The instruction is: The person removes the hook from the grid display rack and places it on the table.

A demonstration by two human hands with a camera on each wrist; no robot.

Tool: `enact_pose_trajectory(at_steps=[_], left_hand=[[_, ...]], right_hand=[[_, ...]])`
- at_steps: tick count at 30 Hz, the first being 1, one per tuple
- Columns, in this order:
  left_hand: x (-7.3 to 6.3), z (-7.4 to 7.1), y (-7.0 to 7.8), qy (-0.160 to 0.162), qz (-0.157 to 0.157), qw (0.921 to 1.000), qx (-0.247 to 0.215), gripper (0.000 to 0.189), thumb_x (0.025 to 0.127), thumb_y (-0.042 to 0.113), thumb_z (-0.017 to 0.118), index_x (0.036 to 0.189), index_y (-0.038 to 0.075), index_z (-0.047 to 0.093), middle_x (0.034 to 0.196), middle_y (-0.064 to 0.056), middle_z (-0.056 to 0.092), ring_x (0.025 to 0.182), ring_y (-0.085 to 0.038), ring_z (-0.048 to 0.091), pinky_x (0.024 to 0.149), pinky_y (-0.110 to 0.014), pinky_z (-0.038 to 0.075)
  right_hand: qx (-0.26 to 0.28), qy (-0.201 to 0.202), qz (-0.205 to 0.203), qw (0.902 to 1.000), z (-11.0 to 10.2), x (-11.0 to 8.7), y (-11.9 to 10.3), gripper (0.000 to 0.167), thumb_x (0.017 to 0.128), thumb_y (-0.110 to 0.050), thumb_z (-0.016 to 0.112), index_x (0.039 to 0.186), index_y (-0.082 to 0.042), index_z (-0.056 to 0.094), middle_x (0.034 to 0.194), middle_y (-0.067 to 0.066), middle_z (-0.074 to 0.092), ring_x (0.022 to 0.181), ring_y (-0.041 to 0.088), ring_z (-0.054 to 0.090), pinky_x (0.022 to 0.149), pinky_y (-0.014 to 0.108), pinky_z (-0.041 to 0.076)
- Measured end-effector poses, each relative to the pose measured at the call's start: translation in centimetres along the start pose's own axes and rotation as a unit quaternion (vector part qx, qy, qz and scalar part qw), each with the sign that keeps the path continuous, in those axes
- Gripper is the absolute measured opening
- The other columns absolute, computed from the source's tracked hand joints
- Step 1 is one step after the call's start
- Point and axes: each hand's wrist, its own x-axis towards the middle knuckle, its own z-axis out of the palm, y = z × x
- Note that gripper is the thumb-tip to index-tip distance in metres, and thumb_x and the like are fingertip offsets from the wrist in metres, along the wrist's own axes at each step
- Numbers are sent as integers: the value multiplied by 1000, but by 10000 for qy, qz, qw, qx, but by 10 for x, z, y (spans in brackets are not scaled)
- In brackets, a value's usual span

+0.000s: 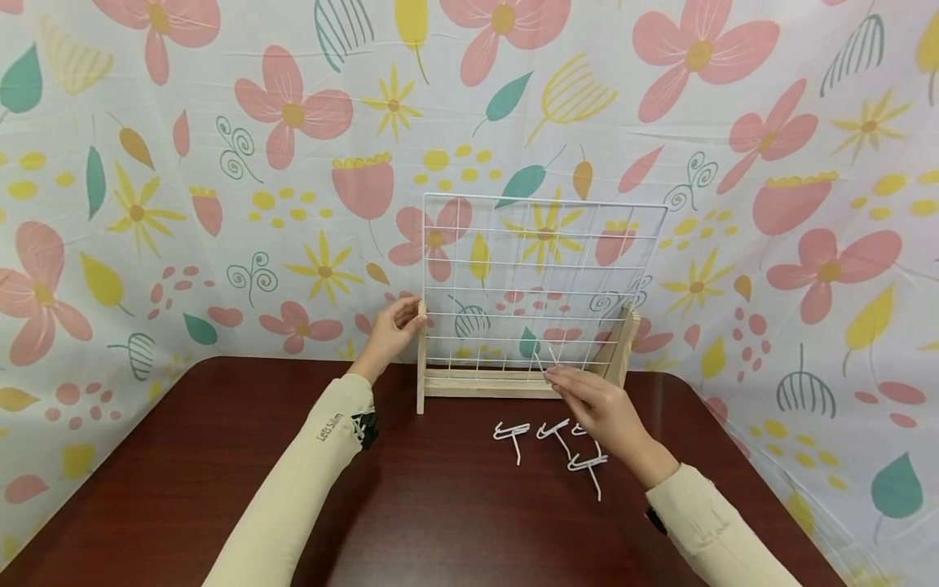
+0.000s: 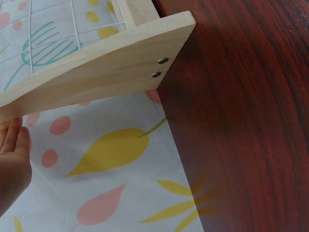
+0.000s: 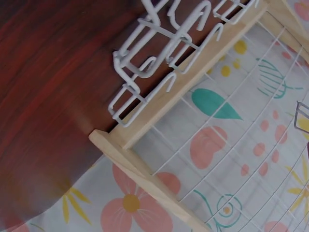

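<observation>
A white wire grid (image 1: 506, 269) stands upright in a pale wooden frame (image 1: 491, 387) on the table. My left hand (image 1: 392, 330) grips the upper end of the frame's left side panel (image 2: 111, 72); in the left wrist view its fingertips (image 2: 14, 137) lie against the panel's outer face. My right hand (image 1: 597, 403) pinches a white wire hook (image 1: 546, 359) in front of the grid's lower right part. The fingers hide much of that hook; one end of it (image 3: 301, 118) shows at the edge of the right wrist view.
Several more white wire hooks (image 1: 587, 463) lie on the dark red-brown table (image 1: 440, 522), in front of the frame and below my right hand. A white cloth (image 1: 293, 212) with printed flowers and leaves hangs close behind the frame. Two screws (image 2: 163, 61) show in the side panel.
</observation>
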Motion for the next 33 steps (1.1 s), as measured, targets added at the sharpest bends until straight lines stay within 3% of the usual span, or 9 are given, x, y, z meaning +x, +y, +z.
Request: enact_pose_trajectory(at_steps=[7,20,27,33], left_hand=[[0,0,-4,-6,-84,9999,142,45,95,7,61,137,-3,50,130,-23,55,122,-35,52,102,-41,46],[0,-1,-4,23,-153,9998,140,43,95,8,61,136,-1,51,129,-21,57,120,-35,53,100,-42,47],[1,1,-4,18,-7,9999,143,43,94,5,61,135,-6,51,126,-25,57,118,-38,54,100,-43,47],[-7,0,19,-35,34,9999,134,42,94,-1,59,133,-13,48,125,-30,56,118,-42,53,99,-46,47]], right_hand=[[4,-44,-95,9999,-1,-8,-1,33,102,-23,50,105,0,74,105,12,71,94,33,67,94,25,50],[9,-263,-328,9991,-2,-17,-3,29,102,-21,51,110,-3,73,104,11,71,94,31,68,95,22,49],[-5,-406,-535,9977,-1,-24,-4,35,104,-21,44,107,-1,73,104,12,71,94,31,68,96,23,48],[-131,-666,-781,9946,0,-28,-8,37,105,-19,41,106,0,72,105,11,70,95,29,67,93,27,51]])
